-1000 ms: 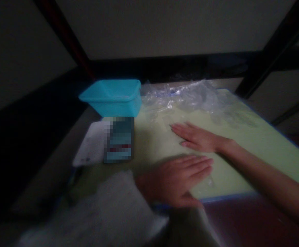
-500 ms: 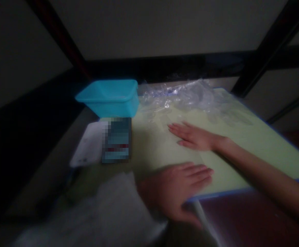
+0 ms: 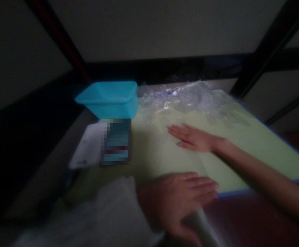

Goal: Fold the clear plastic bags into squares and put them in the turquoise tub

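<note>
My right hand (image 3: pixel 193 138) lies flat, fingers stretched out, on a pale green mat (image 3: pixel 254 144) with a blue edge. My left hand (image 3: pixel 180 200), in a white sleeve (image 3: pixel 108 216), lies flat with fingers together at the mat's near edge, over a thin clear sheet (image 3: pixel 203 223) that hangs past the edge. Neither hand holds anything that I can see.
A turquoise plastic tub (image 3: pixel 109 98) stands at the back left. In front of it lie a dark packet (image 3: pixel 115 142) and a white card (image 3: pixel 89 151). Crumpled clear plastic (image 3: pixel 187 97) is heaped at the mat's far side. Dark frame bars (image 3: pixel 264 44) rise behind.
My left hand has slid back toward me, from on the mat to its near edge. My right hand has stayed flat in the same spot.
</note>
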`<state>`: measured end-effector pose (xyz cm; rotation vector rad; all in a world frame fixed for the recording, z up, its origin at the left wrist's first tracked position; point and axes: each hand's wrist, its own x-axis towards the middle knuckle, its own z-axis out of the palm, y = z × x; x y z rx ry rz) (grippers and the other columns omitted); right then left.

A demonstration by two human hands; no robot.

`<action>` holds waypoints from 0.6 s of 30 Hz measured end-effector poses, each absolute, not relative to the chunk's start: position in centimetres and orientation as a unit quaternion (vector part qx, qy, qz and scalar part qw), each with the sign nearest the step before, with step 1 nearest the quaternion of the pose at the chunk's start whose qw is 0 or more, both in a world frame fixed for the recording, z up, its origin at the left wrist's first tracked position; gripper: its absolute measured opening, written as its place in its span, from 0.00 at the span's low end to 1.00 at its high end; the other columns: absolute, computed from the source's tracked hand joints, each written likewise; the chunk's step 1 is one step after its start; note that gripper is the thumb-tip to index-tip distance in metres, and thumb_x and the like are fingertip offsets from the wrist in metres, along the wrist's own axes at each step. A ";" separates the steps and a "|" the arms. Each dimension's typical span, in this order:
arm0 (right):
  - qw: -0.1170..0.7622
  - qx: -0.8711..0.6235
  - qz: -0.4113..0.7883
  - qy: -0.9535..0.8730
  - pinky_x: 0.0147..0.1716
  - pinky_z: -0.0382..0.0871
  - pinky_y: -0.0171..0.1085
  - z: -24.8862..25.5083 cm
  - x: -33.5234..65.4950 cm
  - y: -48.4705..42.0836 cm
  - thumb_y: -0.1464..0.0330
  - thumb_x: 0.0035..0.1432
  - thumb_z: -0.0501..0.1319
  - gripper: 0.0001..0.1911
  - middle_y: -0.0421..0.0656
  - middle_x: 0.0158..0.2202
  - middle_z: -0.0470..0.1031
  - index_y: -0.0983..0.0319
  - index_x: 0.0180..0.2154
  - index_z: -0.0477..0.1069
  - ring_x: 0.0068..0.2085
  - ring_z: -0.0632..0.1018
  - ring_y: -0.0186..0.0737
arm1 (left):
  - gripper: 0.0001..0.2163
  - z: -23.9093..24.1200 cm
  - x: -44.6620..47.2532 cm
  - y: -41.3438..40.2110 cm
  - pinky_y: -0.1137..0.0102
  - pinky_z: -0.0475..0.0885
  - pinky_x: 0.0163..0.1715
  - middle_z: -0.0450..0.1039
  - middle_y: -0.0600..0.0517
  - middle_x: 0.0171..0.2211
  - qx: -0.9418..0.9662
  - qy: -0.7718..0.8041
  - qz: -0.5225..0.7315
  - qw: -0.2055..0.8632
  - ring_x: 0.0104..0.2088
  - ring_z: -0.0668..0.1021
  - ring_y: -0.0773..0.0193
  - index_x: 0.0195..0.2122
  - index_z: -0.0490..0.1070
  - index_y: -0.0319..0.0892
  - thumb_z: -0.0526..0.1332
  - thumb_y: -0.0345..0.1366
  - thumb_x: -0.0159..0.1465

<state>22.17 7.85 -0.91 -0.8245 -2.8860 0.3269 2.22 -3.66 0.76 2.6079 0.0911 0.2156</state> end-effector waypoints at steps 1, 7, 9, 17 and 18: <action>0.062 -0.274 0.110 -0.953 0.64 0.35 0.53 -0.9 22.2 7.8 0.56 0.67 0.43 0.31 0.48 0.67 0.45 0.63 0.66 0.42 0.67 0.47 0.44 | 0.37 0.8 2.2 -3.7 0.64 0.44 0.66 0.46 0.41 0.66 0.962 0.027 0.082 0.258 0.67 0.50 0.57 0.64 0.48 0.29 0.51 0.54 0.64; 0.094 -0.277 0.131 -0.947 0.64 0.36 0.53 -0.9 22.3 7.8 0.57 0.67 0.44 0.31 0.47 0.67 0.45 0.61 0.67 0.40 0.67 0.48 0.43 | 0.34 1.3 1.8 -2.5 0.63 0.46 0.65 0.45 0.40 0.66 0.968 0.036 0.104 0.224 0.67 0.49 0.56 0.64 0.50 0.28 0.48 0.53 0.66; 0.111 -0.279 0.137 -0.944 0.64 0.38 0.53 -0.7 22.6 7.8 0.58 0.67 0.44 0.30 0.45 0.67 0.46 0.59 0.67 0.40 0.67 0.49 0.43 | 0.33 1.1 1.4 -1.7 0.61 0.45 0.65 0.43 0.39 0.67 0.969 0.073 0.109 0.208 0.67 0.48 0.56 0.64 0.49 0.28 0.47 0.52 0.67; 0.130 -0.291 0.140 -0.937 0.64 0.47 0.50 0.1 23.3 7.8 0.60 0.67 0.46 0.29 0.46 0.66 0.50 0.61 0.66 0.47 0.66 0.53 0.43 | 0.35 -0.1 1.2 -1.1 0.61 0.44 0.66 0.46 0.39 0.66 0.974 0.081 0.090 0.192 0.67 0.50 0.56 0.64 0.50 0.29 0.49 0.53 0.65; 0.127 -0.291 0.144 -0.937 0.64 0.48 0.50 0.1 23.2 7.7 0.60 0.67 0.46 0.28 0.46 0.66 0.50 0.61 0.65 0.47 0.66 0.53 0.42 | 0.35 0.0 1.3 -1.2 0.61 0.44 0.66 0.46 0.39 0.66 0.974 0.078 0.087 0.192 0.67 0.50 0.55 0.63 0.51 0.28 0.50 0.53 0.65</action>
